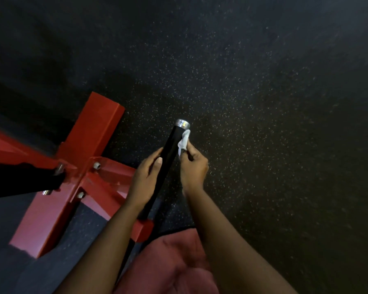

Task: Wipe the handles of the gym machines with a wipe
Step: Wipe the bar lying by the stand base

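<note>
The left hand wraps around the black handle; the right hand pinches the white wipe against its side.

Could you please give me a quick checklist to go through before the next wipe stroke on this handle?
1. Is the wipe pinched firmly in the right hand: ok.
2. Is the wipe touching the handle: ok, just below the chrome cap.
3. Is the left hand steadying the handle: ok.
4. Is the wipe moist enough: cannot tell.
5. Has the part under the left hand been wiped: cannot tell.
</note>
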The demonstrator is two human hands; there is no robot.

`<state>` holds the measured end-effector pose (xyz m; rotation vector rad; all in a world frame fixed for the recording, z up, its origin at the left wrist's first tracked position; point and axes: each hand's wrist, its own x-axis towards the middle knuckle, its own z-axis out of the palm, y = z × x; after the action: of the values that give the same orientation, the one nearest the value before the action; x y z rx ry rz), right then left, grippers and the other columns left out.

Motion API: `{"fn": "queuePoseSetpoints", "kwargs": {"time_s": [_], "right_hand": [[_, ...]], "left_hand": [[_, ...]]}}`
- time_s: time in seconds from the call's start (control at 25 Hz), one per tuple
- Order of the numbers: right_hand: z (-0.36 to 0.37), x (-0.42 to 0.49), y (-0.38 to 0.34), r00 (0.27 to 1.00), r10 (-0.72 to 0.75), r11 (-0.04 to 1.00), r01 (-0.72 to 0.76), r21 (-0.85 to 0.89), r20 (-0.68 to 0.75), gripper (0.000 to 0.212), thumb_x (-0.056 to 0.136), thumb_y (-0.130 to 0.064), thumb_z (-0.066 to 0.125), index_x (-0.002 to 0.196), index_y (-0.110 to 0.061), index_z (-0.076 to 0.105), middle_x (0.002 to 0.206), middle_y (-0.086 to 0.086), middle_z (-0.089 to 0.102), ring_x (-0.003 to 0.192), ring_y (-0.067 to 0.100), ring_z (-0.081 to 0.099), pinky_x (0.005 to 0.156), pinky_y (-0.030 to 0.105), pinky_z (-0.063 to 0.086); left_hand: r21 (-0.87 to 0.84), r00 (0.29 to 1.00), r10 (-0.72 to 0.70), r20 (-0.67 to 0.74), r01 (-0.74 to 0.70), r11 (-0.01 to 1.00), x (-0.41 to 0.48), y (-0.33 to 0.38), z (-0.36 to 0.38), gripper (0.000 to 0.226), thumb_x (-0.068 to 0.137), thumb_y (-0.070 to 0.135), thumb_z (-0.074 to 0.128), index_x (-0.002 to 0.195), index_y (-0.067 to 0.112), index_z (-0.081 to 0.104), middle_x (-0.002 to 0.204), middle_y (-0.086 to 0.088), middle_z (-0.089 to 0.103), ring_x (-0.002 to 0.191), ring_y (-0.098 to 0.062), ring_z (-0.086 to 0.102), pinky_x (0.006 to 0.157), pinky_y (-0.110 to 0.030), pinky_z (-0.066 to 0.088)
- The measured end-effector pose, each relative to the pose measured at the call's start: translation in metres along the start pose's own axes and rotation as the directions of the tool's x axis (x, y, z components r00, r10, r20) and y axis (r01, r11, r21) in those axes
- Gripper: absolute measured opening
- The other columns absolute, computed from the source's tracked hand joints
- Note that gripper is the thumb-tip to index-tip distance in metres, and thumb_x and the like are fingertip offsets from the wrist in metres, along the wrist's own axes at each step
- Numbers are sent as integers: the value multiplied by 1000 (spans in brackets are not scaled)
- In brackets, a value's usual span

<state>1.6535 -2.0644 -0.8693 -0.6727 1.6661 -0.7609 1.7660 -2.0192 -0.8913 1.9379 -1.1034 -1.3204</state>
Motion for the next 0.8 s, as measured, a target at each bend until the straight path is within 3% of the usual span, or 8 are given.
{"fn": "queuePoseSetpoints", "kwargs": {"time_s": [0.08, 0.24, 0.32, 0.4, 0.48, 0.56, 0.68, 0.8], "right_hand": [[2, -18, 17, 1000, -18, 999, 17, -34, -10, 34, 88, -6, 55, 118, -20, 62, 111, -8, 66, 89, -6, 59, 81, 7, 44], [2, -59, 40, 997, -24, 1000, 25, -16, 72, 29, 88, -10, 60, 113, -23, 63, 101, -19, 62, 85, -19, 56, 79, 0, 40], [1, -81, 52, 991, -9, 1000, 11, -11, 134, 25, 89, -18, 61, 111, -29, 63, 98, -23, 61, 86, -22, 55, 79, 2, 41], [0, -98, 67, 985, 19, 997, -5, -80, 169, 22, 89, -24, 60, 110, -27, 66, 97, -21, 64, 86, -20, 56, 76, 5, 44], [-3, -108, 79, 973, 30, 977, 20, -214, 228, 18, 88, -28, 60, 102, -25, 72, 89, -11, 71, 77, -9, 62, 69, 17, 50], [-7, -107, 81, 969, 83, 972, -28, -231, 233, 14, 87, -28, 62, 88, -25, 76, 81, 1, 74, 66, -3, 61, 64, 24, 50], [-6, -90, 69, 988, 140, 986, -132, -106, 66, 22, 87, -16, 61, 107, -19, 70, 100, 0, 71, 78, -1, 62, 64, 4, 45], [6, -100, 63, 992, 102, 985, -90, -145, 76, 31, 87, -9, 57, 117, -17, 63, 111, -2, 67, 88, -1, 58, 62, -2, 39]], "left_hand": [[46, 1000, 5, 0, -5, 999, -18, -9, -7, 45, 88, 51, 39, 130, 37, 47, 135, 6, 52, 126, -9, 46, 105, -29, 36], [102, 1000, -24, -5, 24, 995, -57, -14, -15, 37, 97, 31, 43, 132, 39, 36, 136, 11, 45, 126, -3, 41, 102, -22, 32], [145, 999, -32, -16, 34, 989, -76, -18, -14, 41, 95, 45, 38, 134, 39, 29, 138, 15, 40, 128, 0, 36, 108, -21, 19], [236, 998, -41, -47, 50, 970, -86, -24, -9, 42, 95, 45, 32, 136, 39, 25, 140, 16, 38, 133, -2, 32, 112, -24, -1], [270, 994, -67, -86, 88, 959, -91, -27, -5, 42, 99, 28, 35, 136, 40, 21, 137, 14, 42, 133, -6, 36, 113, -28, -7], [282, 995, -44, -90, 68, 957, -94, -28, -4, 43, 99, 31, 36, 136, 42, 17, 133, 17, 42, 132, -6, 36, 113, -31, -7], [318, 998, -18, -65, 38, 947, -92, -30, -4, 49, 91, 53, 24, 137, 41, 12, 140, 12, 41, 130, 3, 28, 113, -31, -7], [331, 997, -42, -59, 59, 942, -91, -31, -6, 49, 100, 28, 33, 140, 36, 7, 145, 5, 40, 133, -2, 30, 115, -33, -5]]}}
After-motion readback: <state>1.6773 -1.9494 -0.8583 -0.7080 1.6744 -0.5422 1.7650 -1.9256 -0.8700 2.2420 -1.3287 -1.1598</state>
